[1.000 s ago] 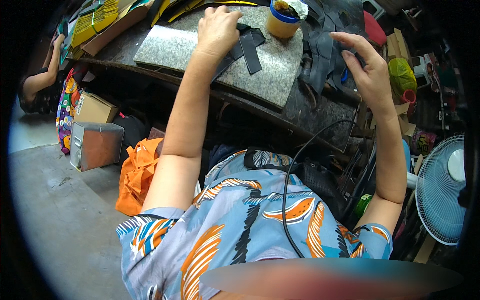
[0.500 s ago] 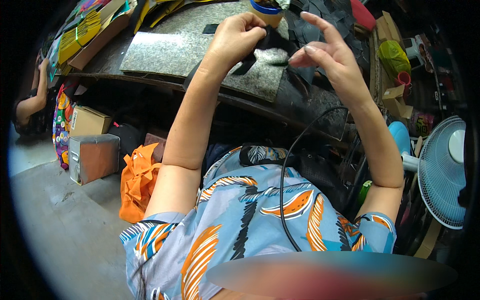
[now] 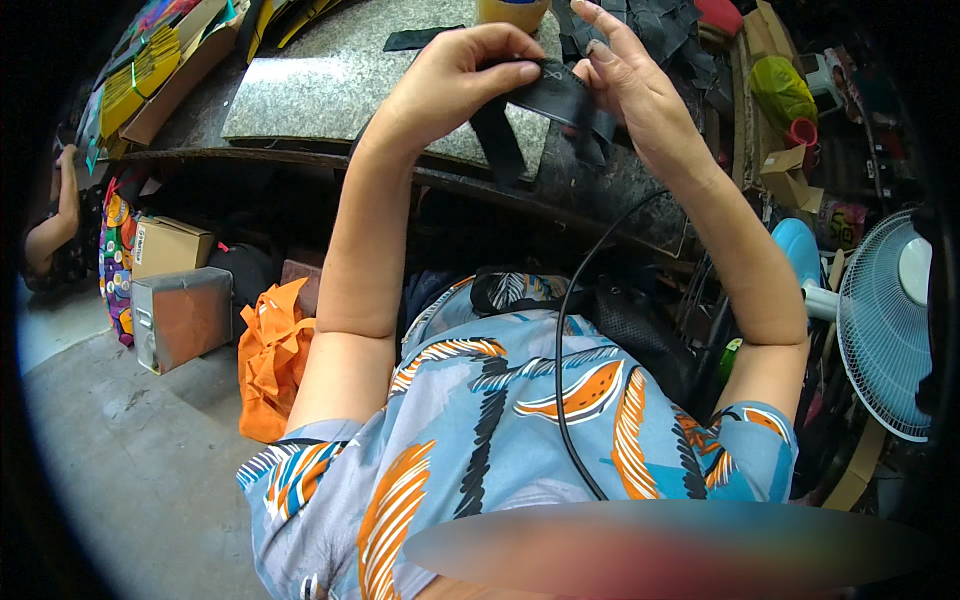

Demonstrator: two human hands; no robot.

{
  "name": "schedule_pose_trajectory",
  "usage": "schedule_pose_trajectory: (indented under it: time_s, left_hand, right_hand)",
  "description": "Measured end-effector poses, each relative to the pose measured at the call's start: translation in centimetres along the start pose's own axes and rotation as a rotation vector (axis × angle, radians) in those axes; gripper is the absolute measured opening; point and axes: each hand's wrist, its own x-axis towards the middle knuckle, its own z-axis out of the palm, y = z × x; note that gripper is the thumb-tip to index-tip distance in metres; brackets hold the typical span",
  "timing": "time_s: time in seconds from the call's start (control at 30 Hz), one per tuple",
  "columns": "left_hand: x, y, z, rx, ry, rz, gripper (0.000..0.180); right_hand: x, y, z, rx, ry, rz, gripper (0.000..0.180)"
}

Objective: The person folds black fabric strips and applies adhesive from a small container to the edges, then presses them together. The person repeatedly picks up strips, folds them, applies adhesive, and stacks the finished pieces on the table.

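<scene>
A black, leather-like strip with a small pale mark is held up over the near part of the speckled slab. My left hand pinches its left end between thumb and fingers. At its right end, my right hand has its index finger stretched up and other fingers closed on the strip; its lower fingertips are blurred. A dark band hangs below my left hand, and how it joins the strip is unclear. Another black strip lies on the slab beyond my left hand.
A yellow tub stands at the slab's far edge, beside a heap of black pieces. Cardboard boxes holding yellow bundles sit at left. A fan stands right, an orange bag left. Another person's arm shows far left.
The black strip has turned and now stretches flatter between my hands. My right hand has moved in to its right end. The view has shifted slightly, showing more of the strip on the slab.
</scene>
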Motion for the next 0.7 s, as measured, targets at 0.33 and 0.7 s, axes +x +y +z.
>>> schedule_pose_trajectory:
  time_s: [0.33, 0.7]
  left_hand:
    - [-2.6, -0.6, 1.1, -0.227, -0.155, -0.116, 0.036]
    - [-3.3, -0.4, 3.4, -0.645, 0.289, -0.288, 0.027]
  right_hand:
    - [1.7, -0.5, -0.4, -0.413, -0.081, -0.218, 0.040]
    - [1.3, -1.4, -1.8, -0.639, -0.042, -0.411, 0.048]
